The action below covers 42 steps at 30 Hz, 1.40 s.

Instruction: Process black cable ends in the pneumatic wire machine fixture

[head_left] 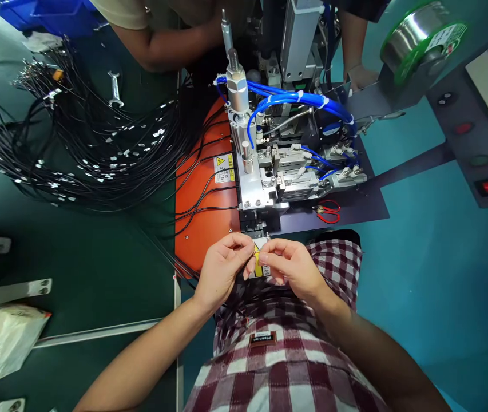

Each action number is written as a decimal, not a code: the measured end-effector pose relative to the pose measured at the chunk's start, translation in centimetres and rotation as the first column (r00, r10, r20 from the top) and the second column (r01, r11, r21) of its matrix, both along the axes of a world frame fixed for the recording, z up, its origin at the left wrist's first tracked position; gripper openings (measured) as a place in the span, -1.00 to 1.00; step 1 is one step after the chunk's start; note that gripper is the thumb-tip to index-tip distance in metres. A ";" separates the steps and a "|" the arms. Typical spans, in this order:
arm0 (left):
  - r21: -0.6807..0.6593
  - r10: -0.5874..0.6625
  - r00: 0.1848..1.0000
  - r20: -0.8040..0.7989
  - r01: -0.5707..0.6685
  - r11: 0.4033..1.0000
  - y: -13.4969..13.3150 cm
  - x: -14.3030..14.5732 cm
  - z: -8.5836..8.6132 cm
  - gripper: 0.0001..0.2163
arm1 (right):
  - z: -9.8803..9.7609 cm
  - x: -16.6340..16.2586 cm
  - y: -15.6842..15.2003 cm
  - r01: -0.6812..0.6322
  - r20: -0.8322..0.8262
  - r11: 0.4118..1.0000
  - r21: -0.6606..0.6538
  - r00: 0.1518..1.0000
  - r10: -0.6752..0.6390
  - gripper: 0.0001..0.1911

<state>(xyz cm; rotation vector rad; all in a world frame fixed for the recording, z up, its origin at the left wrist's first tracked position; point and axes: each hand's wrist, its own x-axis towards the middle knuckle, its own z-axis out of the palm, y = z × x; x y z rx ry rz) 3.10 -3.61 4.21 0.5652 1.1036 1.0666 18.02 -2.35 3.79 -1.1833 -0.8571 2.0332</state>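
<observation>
My left hand (222,266) and my right hand (289,266) meet just in front of a small metal machine (265,171) with blue air hoses. Both hands pinch together over a yellow-marked part (257,257) at the machine's front edge. What the fingertips hold is too small to make out. Black cables (201,200) run from the left across an orange plate (203,194) toward my hands.
A big bundle of black cables with metal ends (76,143) lies on the green table at left, with a wrench (115,88) beyond it. Another person's arm (158,43) leans in at the top. Red-handled cutters (327,213), a solder spool (424,34) and a control panel (484,143) are at right.
</observation>
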 end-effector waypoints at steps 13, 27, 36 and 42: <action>-0.082 -0.185 0.977 -0.106 0.177 0.981 0.0 -0.8 0.6 -0.74 | 0.0 -0.3 -0.6 0.047 0.156 0.987 0.156 0.985 -0.071 -0.77; -0.146 -0.054 0.997 0.054 0.061 0.987 1.1 -0.4 -0.6 -0.81 | -0.5 -0.9 0.7 0.009 0.160 0.998 0.070 0.987 -0.020 -0.73; -0.155 -0.104 0.992 0.075 0.115 0.981 1.0 -0.9 -0.9 -0.80 | -0.9 0.7 2.0 -0.022 0.264 0.981 0.195 0.964 -0.031 -0.78; -0.154 -0.084 0.995 0.053 0.092 0.984 1.1 -0.7 -0.9 -0.79 | -1.0 -0.2 1.7 0.035 0.253 0.977 0.211 0.963 -0.090 -0.81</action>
